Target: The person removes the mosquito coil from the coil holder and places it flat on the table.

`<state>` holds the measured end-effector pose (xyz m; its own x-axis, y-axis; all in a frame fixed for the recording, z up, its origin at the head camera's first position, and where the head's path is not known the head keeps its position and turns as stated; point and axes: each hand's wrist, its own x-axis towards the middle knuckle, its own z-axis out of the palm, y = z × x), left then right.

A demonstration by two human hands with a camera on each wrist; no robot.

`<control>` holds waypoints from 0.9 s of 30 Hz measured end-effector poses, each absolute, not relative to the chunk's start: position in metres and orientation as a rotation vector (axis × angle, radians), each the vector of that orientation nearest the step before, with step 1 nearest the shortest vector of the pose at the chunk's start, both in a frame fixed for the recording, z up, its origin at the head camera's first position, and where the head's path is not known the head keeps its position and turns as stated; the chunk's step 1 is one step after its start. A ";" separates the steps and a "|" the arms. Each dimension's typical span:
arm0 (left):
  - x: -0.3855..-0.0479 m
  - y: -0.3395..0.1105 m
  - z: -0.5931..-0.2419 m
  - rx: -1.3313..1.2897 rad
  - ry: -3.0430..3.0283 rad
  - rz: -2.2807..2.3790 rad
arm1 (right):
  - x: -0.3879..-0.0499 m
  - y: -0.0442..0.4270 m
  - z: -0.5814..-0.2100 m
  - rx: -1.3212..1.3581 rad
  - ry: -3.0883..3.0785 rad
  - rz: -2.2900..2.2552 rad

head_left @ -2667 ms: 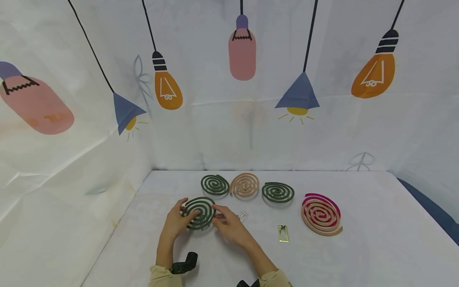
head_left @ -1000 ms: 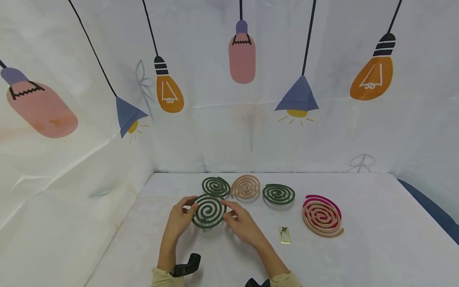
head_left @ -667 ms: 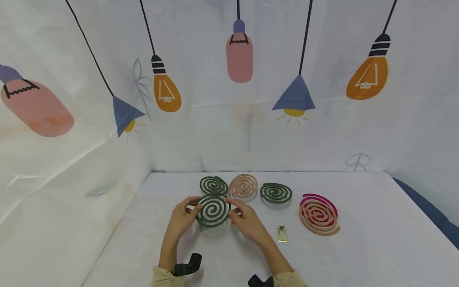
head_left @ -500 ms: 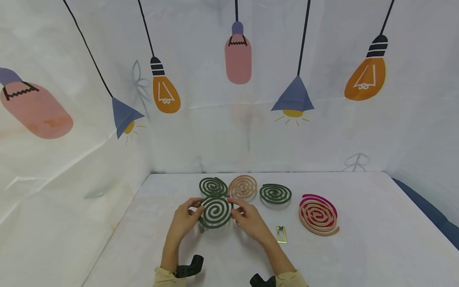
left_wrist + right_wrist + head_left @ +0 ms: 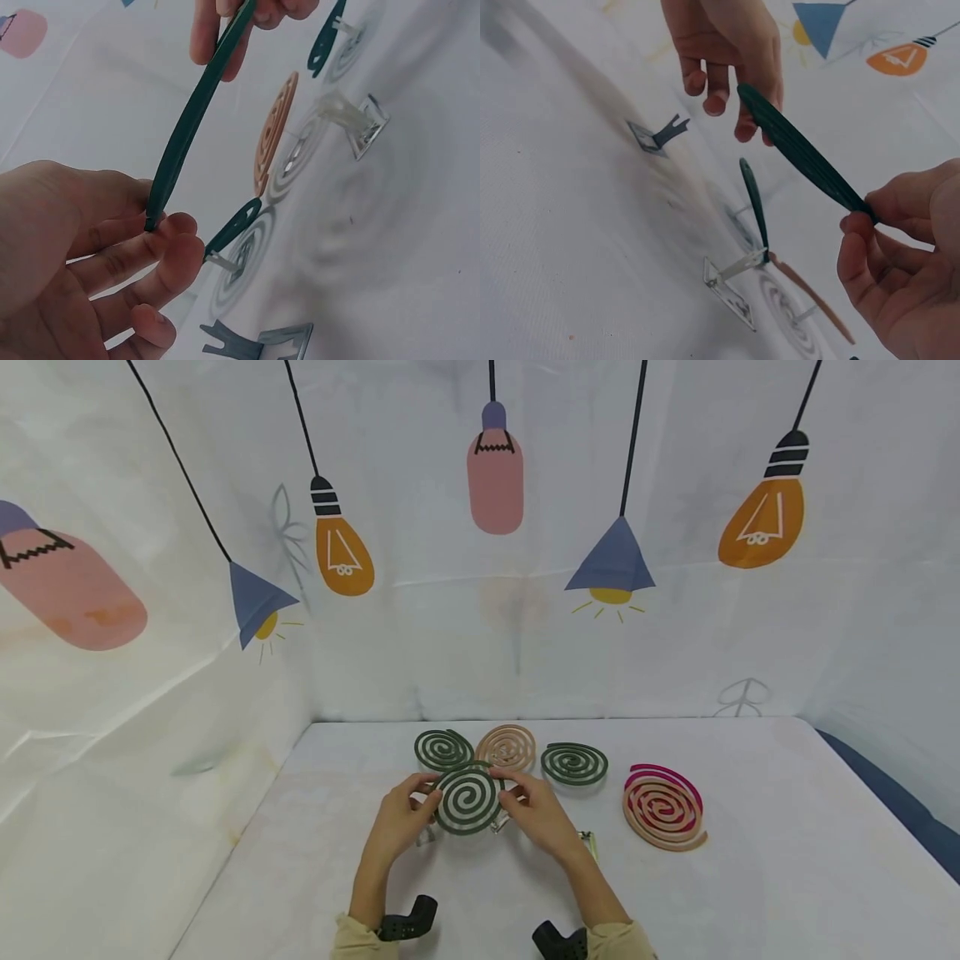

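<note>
A dark green spiral coil (image 5: 469, 798) is held above the table between both hands. The left hand (image 5: 401, 820) pinches its left edge between thumb and fingers, and the right hand (image 5: 542, 814) pinches its right edge. Edge-on, the coil (image 5: 196, 112) looks thin and slightly bent in the left wrist view. In the right wrist view the same coil (image 5: 802, 154) hangs between the two hands. Below it on the table stand two small metal stands, one silvery (image 5: 735, 289) and one dark grey (image 5: 651, 138), each with a raised prong.
Behind the hands are a green coil (image 5: 443, 750), a tan coil (image 5: 506, 747) and another green coil (image 5: 574, 764), raised on stands. To the right, a tan coil (image 5: 663, 814) overlaps a magenta one (image 5: 693, 787). A gold-coloured stand (image 5: 590, 842) is partly hidden by the right arm.
Both hands have carried the green coil to the right and slightly away from the body. Its upper edge now overlaps the view of the back coils, and the right arm partly covers the gold-coloured stand.
</note>
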<state>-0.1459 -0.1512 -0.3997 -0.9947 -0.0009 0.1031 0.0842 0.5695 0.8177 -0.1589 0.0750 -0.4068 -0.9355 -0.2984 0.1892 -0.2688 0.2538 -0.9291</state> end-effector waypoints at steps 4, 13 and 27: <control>-0.146 -0.147 -0.400 -0.088 -2.695 -1.413 | -0.159 0.078 -0.404 -0.517 2.465 -1.827; -0.149 -0.136 -0.400 -0.122 -2.702 -1.403 | -0.162 0.086 -0.401 -0.488 2.514 -1.818; -0.150 -0.119 -0.402 -0.222 -2.692 -1.391 | -0.167 0.104 -0.399 -0.382 2.475 -1.852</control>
